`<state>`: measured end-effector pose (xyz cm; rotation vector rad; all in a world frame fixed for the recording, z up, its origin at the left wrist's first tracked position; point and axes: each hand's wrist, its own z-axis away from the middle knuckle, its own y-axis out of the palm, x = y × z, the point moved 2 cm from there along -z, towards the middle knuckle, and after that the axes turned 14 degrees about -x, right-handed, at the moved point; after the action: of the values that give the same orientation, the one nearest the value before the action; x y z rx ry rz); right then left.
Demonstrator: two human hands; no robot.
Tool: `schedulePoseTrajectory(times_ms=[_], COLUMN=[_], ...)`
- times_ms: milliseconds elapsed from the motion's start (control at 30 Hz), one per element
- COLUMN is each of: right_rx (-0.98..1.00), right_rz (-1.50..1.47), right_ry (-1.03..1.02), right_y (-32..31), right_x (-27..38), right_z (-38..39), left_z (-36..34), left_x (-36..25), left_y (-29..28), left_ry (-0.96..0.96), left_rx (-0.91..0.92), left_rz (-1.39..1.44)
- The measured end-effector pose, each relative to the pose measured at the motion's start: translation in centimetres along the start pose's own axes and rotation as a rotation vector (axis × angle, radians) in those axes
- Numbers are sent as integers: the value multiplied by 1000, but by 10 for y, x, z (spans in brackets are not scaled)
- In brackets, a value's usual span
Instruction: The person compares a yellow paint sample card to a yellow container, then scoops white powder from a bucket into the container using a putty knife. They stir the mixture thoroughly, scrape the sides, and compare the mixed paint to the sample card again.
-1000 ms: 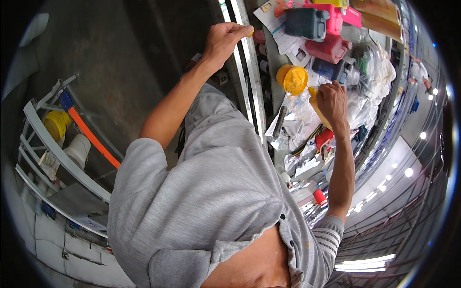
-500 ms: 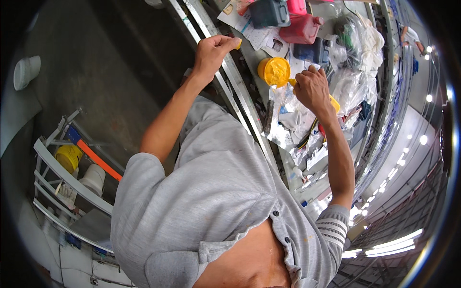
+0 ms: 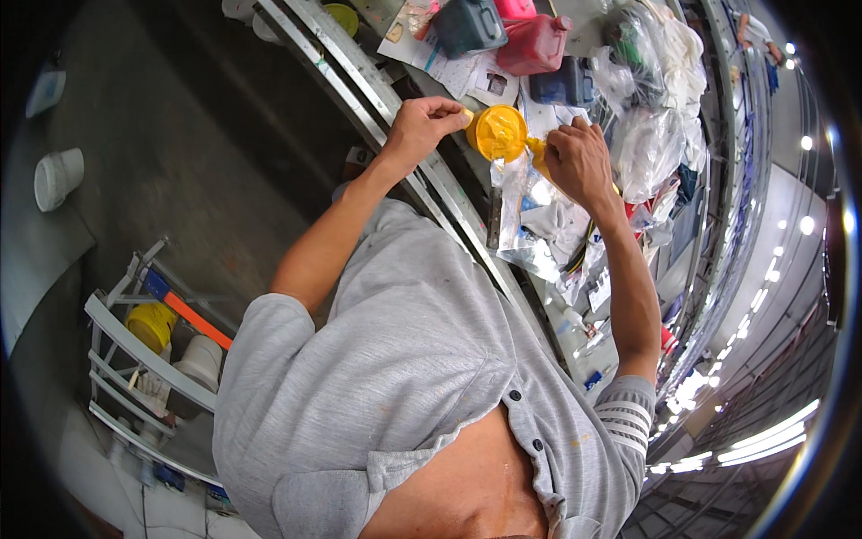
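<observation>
One grey workbench (image 3: 584,36), heavily laden, ran to the front and right of the person, its near side edged by pale metal rails (image 3: 355,70). One grey shirt (image 3: 404,359), worn by the person, had white stripes at the right sleeve. One pale metal rack (image 3: 144,352) stood at the left, with an orange bar (image 3: 199,322), a yellow bucket (image 3: 151,325) and a white bucket (image 3: 203,359), the two buckets side by side. Clear plastic bags (image 3: 648,153) lay heaped along the far part of the bench. Four jugs stood grouped beyond the hands: dark grey-green (image 3: 469,27), red (image 3: 534,45), dark blue (image 3: 561,83) and pink (image 3: 514,7), the last cut by the upper edge. Printed papers (image 3: 492,81) were spread beneath and beside them. The left hand (image 3: 420,130) was at the near side of the tub, thumb and forefinger pressed together at the tips; the right hand (image 3: 579,162) was at the opposite side, knuckles upward, fingers curled inward. One round yellow tub (image 3: 476,136), between the hands on the bench, contained thick yellow paste (image 3: 503,130). One narrow yellow implement (image 3: 536,148), gripped by the right fingers, reached to the tub's rim, its remainder hidden by the hand. One small yellow piece (image 3: 468,115), kind unclear, was pinched in the left fingertips, just beside the rim; whether it touched could not be told.
</observation>
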<state>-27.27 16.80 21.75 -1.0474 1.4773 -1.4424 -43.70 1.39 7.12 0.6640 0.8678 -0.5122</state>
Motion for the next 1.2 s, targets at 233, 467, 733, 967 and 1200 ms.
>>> schedulePoseTrajectory(times_ms=[233, 467, 733, 967, 1200], right_rx=[-122, -235, -373, -454, -631], right_rz=[-194, -378, -489, -445, -356], right_ry=[208, 386, 478, 436, 327], right_y=[2, 6, 12, 19, 9], right_x=[-16, -26, -24, -21, -13], right_z=[31, 58, 75, 80, 83], left_z=[-6, -15, -8, -1, 0], left_x=[-7, -3, -4, -26, -45], left_y=[25, 41, 84, 113, 136], left_ry=[78, 109, 169, 380, 948], left_rx=[86, 120, 247, 255, 357], left_rz=[-133, -170, -363, -582, -788])
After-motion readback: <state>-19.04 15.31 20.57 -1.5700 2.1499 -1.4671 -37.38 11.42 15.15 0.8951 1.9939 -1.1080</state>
